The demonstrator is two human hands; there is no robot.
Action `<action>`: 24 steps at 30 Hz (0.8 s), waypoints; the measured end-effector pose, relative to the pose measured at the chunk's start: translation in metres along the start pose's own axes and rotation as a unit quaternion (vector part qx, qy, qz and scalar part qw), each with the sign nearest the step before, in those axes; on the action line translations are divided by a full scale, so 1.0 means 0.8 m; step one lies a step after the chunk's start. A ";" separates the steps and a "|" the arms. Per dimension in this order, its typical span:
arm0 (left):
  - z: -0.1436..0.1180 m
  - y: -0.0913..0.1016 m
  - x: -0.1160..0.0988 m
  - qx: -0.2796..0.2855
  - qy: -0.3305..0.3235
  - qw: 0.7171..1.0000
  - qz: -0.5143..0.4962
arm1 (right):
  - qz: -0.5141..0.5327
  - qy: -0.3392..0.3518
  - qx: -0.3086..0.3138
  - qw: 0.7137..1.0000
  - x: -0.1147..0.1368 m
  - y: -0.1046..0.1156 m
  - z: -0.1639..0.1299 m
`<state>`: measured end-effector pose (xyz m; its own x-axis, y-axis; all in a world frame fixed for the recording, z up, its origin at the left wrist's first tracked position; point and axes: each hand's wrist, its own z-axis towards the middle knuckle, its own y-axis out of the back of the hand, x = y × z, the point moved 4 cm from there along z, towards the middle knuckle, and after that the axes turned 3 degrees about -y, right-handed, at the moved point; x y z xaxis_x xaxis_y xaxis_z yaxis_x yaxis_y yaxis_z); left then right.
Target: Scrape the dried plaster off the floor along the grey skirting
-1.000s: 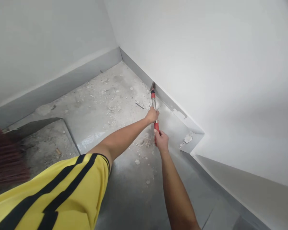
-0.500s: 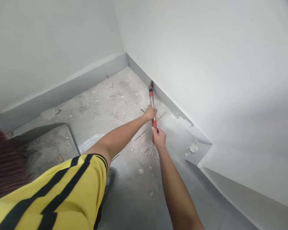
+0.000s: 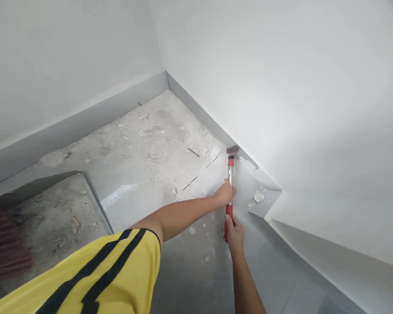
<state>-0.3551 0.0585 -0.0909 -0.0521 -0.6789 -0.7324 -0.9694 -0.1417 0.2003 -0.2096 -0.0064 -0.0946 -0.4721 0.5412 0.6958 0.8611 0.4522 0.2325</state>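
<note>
Debris-strewn grey floor [image 3: 131, 163]; my left hand [image 3: 225, 193] and right hand [image 3: 235, 235], fingers wrapped round red-and-silver straight-handled scraper [image 3: 230, 163]. Apparently scraping grey skirting [image 3: 203, 115]; next stroke calls for steady angle.

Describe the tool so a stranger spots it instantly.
Find the white wall on the right, then the gray baseboard along its foot. The tool points at it, held by the left hand and right hand. Bright red sections set it apart from the gray floor.

Head feed, I count: left hand [image 3: 225, 193] plus right hand [image 3: 235, 234], 2; red-handled tool [image 3: 230, 173], 1; yellow sleeve [image 3: 118, 271], 1; maroon ribbed object [image 3: 6, 249], 1; floor fragments [image 3: 192, 231], many, too small to tally.
</note>
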 end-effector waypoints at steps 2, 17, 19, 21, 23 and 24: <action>0.004 -0.007 -0.002 -0.006 -0.003 1.000 0.002 | 0.004 0.011 0.007 1.000 0.004 0.009 0.005; 0.017 -0.041 -0.007 -0.040 -0.005 0.999 0.030 | 0.025 0.021 0.023 0.999 0.002 0.049 0.017; 0.010 -0.059 -0.010 -0.033 -0.003 0.999 0.043 | 0.031 0.005 0.004 0.999 -0.013 0.065 0.009; -0.002 -0.081 -0.013 -0.022 -0.004 0.998 0.057 | 0.042 -0.007 -0.014 0.999 -0.032 0.082 -0.003; -0.013 -0.097 -0.014 -0.012 -0.008 0.998 0.064 | 0.051 -0.010 -0.016 0.998 -0.046 0.090 -0.012; -0.017 -0.100 -0.013 -0.008 -0.011 0.998 0.065 | 0.055 -0.011 -0.012 0.998 -0.049 0.090 -0.015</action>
<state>-0.2740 0.0670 -0.0901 -0.1815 -0.6769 -0.7134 -0.9505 -0.0653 0.3038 -0.1270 -0.0037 -0.0971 -0.3783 0.6023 0.7030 0.9120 0.3726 0.1716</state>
